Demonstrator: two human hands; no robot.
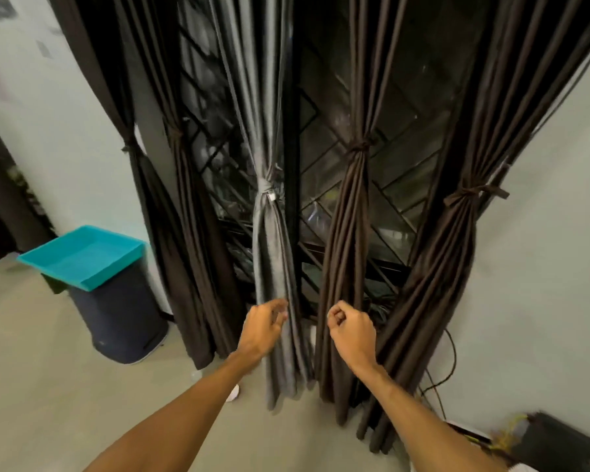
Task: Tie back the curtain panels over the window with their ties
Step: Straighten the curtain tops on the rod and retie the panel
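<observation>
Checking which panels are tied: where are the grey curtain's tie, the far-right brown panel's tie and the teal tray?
grey curtain's tie (265, 186): head view, the wrapped band.
far-right brown panel's tie (467, 195): head view, its knot.
teal tray (82, 255): head view, its bare floor.

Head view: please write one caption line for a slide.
Tied curtain panels over the window; left hand and right hand hover low.

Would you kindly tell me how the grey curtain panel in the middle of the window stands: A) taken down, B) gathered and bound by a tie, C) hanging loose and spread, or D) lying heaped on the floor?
B: a tie cinches the grey panel into one bundle partway down.
</observation>
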